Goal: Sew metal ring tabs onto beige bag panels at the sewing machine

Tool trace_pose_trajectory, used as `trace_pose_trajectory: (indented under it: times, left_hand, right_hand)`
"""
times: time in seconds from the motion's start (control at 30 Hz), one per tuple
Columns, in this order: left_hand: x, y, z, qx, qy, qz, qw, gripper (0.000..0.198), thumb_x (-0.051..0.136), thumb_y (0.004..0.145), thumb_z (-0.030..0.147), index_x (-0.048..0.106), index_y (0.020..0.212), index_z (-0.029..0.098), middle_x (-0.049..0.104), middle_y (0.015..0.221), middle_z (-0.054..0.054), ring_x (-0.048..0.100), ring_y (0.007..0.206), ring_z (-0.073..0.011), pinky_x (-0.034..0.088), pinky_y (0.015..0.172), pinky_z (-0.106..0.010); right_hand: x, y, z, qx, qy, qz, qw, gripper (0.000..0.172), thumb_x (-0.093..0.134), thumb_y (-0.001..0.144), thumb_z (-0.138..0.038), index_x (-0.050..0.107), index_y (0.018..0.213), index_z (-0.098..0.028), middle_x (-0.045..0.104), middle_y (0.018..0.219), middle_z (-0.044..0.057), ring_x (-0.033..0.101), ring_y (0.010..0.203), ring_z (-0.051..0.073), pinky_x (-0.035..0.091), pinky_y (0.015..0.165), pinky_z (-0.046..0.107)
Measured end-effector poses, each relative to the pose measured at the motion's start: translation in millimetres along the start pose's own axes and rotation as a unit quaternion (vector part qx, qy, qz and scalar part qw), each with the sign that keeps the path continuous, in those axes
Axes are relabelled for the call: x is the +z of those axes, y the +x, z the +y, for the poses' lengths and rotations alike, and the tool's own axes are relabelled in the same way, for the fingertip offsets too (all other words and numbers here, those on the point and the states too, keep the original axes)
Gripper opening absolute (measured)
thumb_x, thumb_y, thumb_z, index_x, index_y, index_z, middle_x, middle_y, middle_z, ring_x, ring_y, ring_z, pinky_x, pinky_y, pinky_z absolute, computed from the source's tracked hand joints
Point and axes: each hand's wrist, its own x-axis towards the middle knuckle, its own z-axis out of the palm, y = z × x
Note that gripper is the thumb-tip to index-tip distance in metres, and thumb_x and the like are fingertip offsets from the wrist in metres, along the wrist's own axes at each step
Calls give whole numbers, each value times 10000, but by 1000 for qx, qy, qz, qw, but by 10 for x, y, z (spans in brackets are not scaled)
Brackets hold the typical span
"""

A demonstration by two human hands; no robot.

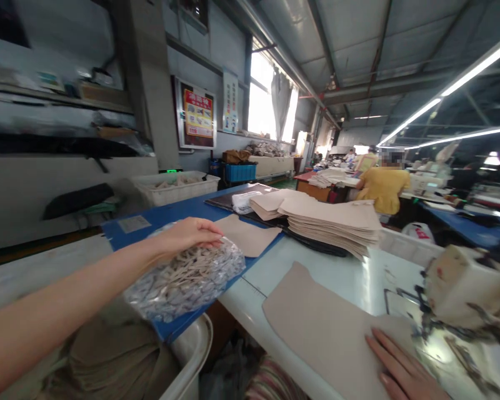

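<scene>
My left hand point(189, 234) reaches out to the left and rests on top of a clear plastic bag point(187, 280) filled with several small beige strips; whether its fingers grip anything is hidden. The bag lies on a blue board point(150, 222). My right hand point(400, 369) lies flat, fingers apart, on a large beige fabric piece point(320, 328) spread over the white sewing table point(358, 272). A sewing machine head point(466, 289) stands just right of that hand.
A tall stack of beige fabric pieces point(333, 222) sits at the table's far side, with a single piece point(248, 236) near the bag. A white bin point(173, 189) stands behind. A bin of folded cloth point(120, 355) sits below left. A person in yellow point(383, 189) works farther back.
</scene>
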Motion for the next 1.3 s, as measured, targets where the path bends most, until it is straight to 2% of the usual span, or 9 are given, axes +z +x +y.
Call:
trace_pose_trajectory:
  times: [0.13,0.2,0.3,0.43,0.63,0.77,0.97,1.2,1.3]
  left_hand:
    - [913,-140,289,123,17,-104,987,235,674,670,368,724,784,170,738,751,-5,655,715,-167,486,659,-206]
    - [1453,-208,392,235,8,-160,959,166,653,698,344,732,708,198,731,761,-5,659,722,-168,496,678,-208]
    - [2162,-334,531,393,-11,-191,899,182,577,791,295,736,722,242,717,813,-12,656,768,-150,495,715,-195]
    - [2733,-431,642,460,-39,-195,865,212,529,830,248,736,789,265,712,879,-15,656,809,-141,497,758,-194]
    - [3201,-324,617,289,-74,-285,911,225,592,772,323,691,951,227,730,920,-23,674,821,-178,525,780,-259]
    - [3435,-270,713,199,-110,-361,904,296,635,704,336,667,957,185,733,905,-45,674,837,-199,523,782,-282]
    - [3545,-322,1001,184,-65,-390,900,211,604,690,380,699,735,197,722,735,-15,655,758,-193,498,703,-261]
    - [3660,-205,939,210,-19,-387,897,279,579,709,461,712,744,218,700,693,-6,636,725,-198,484,665,-247]
    - [3718,-139,943,217,-15,-404,888,270,583,699,454,709,710,215,683,661,-5,623,692,-190,478,644,-238]
  right_hand:
    - [-451,198,-697,125,205,-18,970,379,484,873,-348,627,1185,-186,585,1256,129,528,1180,272,391,1022,439]
    - [-588,357,-892,166,398,-5,902,409,470,895,-447,606,1188,-197,665,1117,112,626,1027,229,472,916,391]
    - [-724,427,-919,236,601,55,762,438,675,737,-525,669,970,-154,714,836,75,693,734,196,525,707,327]
    - [-836,140,-741,295,639,151,694,352,836,572,-388,684,779,-148,709,682,32,673,632,147,507,637,256]
    - [-801,-251,-458,332,589,241,696,341,827,568,-387,692,792,-168,721,704,26,687,687,172,525,693,301]
    - [-709,-301,-312,328,557,280,710,350,807,579,-422,689,791,-169,719,703,28,689,714,199,530,684,320]
    - [-721,-320,-206,317,537,306,719,251,780,614,-383,708,749,-184,716,663,15,664,656,172,503,618,276]
    - [-699,-321,-153,322,517,310,730,243,787,594,-403,722,687,-188,683,601,2,629,576,151,499,607,269]
    - [-681,-316,-93,305,505,284,756,255,740,655,-422,727,730,-178,687,633,10,641,600,157,505,608,265]
